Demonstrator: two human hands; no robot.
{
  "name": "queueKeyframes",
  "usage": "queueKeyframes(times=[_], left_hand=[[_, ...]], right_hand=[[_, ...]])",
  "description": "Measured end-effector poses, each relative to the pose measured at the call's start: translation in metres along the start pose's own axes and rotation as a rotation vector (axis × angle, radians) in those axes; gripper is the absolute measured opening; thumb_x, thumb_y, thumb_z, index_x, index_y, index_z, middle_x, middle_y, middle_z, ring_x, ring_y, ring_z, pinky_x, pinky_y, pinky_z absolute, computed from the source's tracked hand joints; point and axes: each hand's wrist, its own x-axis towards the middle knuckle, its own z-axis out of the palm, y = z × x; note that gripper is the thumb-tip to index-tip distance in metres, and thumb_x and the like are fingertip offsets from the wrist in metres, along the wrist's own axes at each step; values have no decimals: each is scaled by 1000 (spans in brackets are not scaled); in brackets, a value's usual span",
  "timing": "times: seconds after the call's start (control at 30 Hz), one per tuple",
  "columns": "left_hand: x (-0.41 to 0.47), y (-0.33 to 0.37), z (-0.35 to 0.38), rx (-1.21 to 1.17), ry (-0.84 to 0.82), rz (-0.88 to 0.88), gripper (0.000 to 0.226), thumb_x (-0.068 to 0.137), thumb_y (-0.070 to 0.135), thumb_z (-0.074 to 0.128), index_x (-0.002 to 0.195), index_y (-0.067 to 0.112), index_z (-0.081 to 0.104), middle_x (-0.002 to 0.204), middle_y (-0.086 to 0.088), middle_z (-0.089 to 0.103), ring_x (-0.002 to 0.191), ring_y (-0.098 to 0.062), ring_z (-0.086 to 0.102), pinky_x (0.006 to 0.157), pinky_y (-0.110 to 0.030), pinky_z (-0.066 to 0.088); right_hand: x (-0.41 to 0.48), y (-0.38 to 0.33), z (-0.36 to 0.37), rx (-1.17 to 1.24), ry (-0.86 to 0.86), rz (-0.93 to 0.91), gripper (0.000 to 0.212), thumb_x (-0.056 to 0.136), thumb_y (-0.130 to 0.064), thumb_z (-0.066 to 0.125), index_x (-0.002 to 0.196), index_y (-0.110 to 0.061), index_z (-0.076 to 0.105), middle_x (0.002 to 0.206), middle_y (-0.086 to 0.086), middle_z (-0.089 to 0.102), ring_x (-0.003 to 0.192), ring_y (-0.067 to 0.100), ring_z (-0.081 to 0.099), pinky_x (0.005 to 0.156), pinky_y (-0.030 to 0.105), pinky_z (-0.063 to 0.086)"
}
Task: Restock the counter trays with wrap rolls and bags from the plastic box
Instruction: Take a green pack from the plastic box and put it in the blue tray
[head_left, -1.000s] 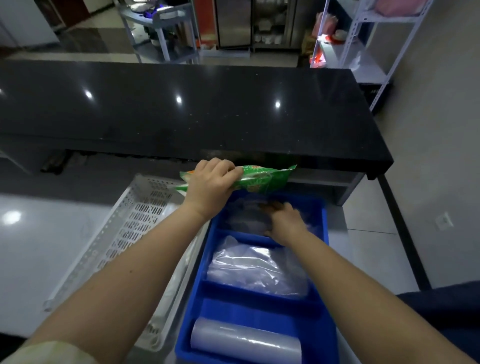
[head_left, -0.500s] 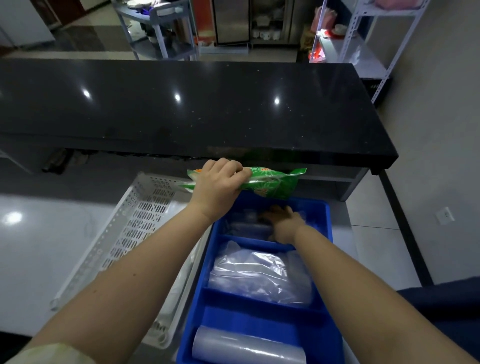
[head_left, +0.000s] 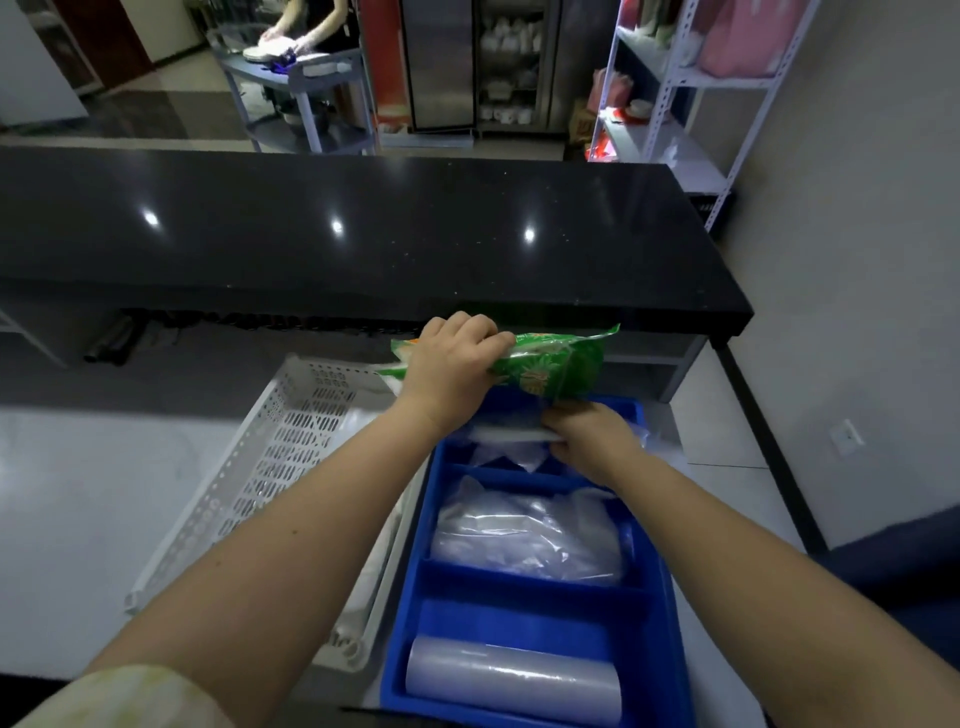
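My left hand (head_left: 449, 369) grips a green packet of bags (head_left: 553, 364) and holds it above the far end of the blue divided tray (head_left: 670, 597). In the tray's far compartment my right hand (head_left: 587, 436) is closed on a thin white roll or flat pack (head_left: 506, 435) that lies across it. The middle compartment holds a heap of clear plastic bags (head_left: 524, 540). A clear wrap roll (head_left: 511, 680) lies in the near compartment. Left of the tray stands the white perforated plastic box (head_left: 270, 467), its contents mostly hidden behind my left arm.
A long black counter top (head_left: 337, 234) runs across behind the tray, with a shelf beneath it. Behind it stand a grey cart with a person working at it (head_left: 306, 52), a glass-door cabinet (head_left: 467, 62) and a white shelf rack (head_left: 675, 93). A wall lies to the right.
The view has tilted up slightly. My right hand has closed on a thin white item in the far compartment and lifted it a little. The green packet stays in my left hand.
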Motion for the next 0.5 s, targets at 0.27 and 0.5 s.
queueKeyframes(times=[0.27,0.5], left_hand=[[22,28,13,-74,-123,59,43,75,6,69,117,14,64,108,-7,64,96,-30,56,75,-40,43],[10,54,59,-183,-348,98,41,81,26,69,120,17,60,112,-5,59,103,-27,52,80,-37,40]], right_hand=[[-64,-10,-39,-88,137,37,27,80,-18,61,106,-11,64,101,12,62,89,33,56,70,40,48],[-99,-11,-33,-79,119,114,17,78,-21,66,94,-14,65,92,7,62,81,26,56,68,39,49]])
